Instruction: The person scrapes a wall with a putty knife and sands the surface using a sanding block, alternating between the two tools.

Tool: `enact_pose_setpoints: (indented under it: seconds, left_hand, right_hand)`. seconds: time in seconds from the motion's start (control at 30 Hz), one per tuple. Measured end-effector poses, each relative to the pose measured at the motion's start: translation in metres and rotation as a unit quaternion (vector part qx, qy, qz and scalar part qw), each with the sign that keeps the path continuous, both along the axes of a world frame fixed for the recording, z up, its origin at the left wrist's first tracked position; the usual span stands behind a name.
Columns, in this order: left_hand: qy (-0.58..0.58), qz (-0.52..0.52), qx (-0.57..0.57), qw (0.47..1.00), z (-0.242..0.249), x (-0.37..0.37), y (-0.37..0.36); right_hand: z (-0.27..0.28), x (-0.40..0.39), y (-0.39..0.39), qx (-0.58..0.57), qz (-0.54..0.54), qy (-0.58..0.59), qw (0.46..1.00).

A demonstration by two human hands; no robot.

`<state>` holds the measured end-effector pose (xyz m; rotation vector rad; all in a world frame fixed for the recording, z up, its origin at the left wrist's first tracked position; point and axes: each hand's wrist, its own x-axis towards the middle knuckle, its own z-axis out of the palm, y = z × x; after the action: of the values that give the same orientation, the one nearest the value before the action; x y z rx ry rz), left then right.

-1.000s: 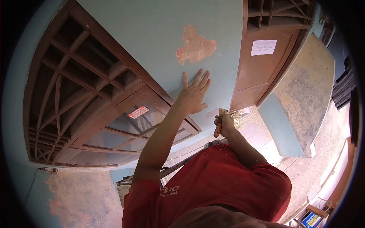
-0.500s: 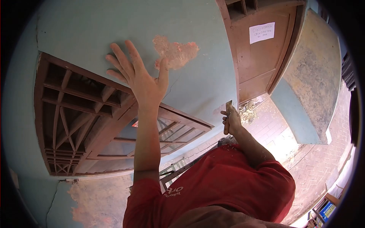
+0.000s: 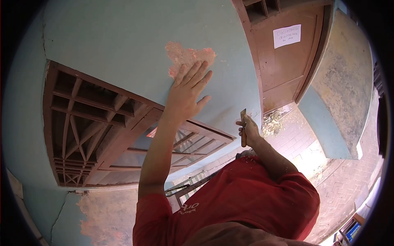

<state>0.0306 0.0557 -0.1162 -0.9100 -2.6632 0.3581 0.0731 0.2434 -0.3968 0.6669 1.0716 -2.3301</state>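
My left hand [image 3: 186, 94] lies flat with fingers out against the blue-green wall [image 3: 119, 28]. Its fingertips reach over the lower part of a bare patch [image 3: 191, 55], where the paint is off and pinkish plaster shows. Lower and to the right, my right hand [image 3: 251, 129] is closed round the wooden handle of a scraper [image 3: 243, 123]. The scraper's metal blade points upward, near the wall's right-hand side. Part of the handle is hidden by my fingers.
A brown wooden window frame [image 3: 111, 119] with vent slats runs below my left arm. To the right stand a brown door [image 3: 283, 69] with a paper sign [image 3: 287, 36] and a stained wall [image 3: 340, 78]. Debris [image 3: 273, 123] lies on the paved floor [image 3: 293, 135].
My left hand has moved right and turned, from beside the bare patch onto its lower part. The scraper in my right hand has shifted slightly left.
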Motion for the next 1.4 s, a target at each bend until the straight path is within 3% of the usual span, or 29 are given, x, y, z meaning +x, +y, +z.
enact_pose_setpoints:
  seconds: [0.07,0.13,0.27,0.33,0.47,0.6,0.73,0.8,0.93,1.1,1.2,1.33,1.4]
  left_hand:
    - [0.028,0.004,0.053,0.998,0.018,0.007,-0.006]
    - [0.197,0.093,0.045,0.975,0.036,0.014,-0.016]
    - [0.196,0.063,0.076,0.976,0.039,0.021,-0.052]
    - [0.206,0.063,0.033,0.976,0.036,0.028,-0.063]
    - [0.15,0.046,0.04,0.987,0.042,0.053,-0.072]
    - [0.037,0.056,0.113,0.991,0.06,0.083,-0.076]
    - [-0.023,0.133,0.209,0.969,0.079,0.121,-0.078]
    - [-0.025,0.14,0.198,0.97,0.088,0.141,-0.087]
    - [-0.114,0.193,0.28,0.933,0.092,0.187,-0.097]
    - [-0.201,0.228,0.325,0.895,0.088,0.243,-0.099]
    - [-0.209,0.239,0.371,0.873,0.083,0.269,-0.089]
    - [-0.197,0.303,0.343,0.867,0.089,0.31,-0.068]
    - [-0.147,0.321,0.351,0.867,0.083,0.337,-0.065]
  right_hand:
    - [0.0,0.002,0.002,0.001,0.015,0.004,1.0]
    - [0.0,0.004,0.003,0.005,0.009,0.004,1.0]
    - [0.01,0.005,0.011,0.011,0.013,0.011,1.0]
    - [0.008,-0.003,0.02,0.002,-0.003,0.018,1.0]
    - [0.017,-0.025,0.04,-0.009,-0.073,0.043,0.996]
    - [0.051,-0.032,0.044,-0.015,-0.043,0.08,0.996]
    - [0.088,-0.025,0.023,-0.022,0.054,0.14,0.988]
    - [0.097,-0.019,0.007,-0.036,0.123,0.164,0.978]
    - [0.133,0.005,-0.03,0.016,0.312,0.29,0.905]
    - [0.171,0.046,-0.087,-0.126,0.476,0.313,0.812]
    - [0.199,0.064,-0.112,-0.162,0.561,0.374,0.72]
    - [0.221,0.092,-0.133,-0.287,0.633,0.319,0.644]
    - [0.216,0.105,-0.146,-0.297,0.674,0.309,0.602]
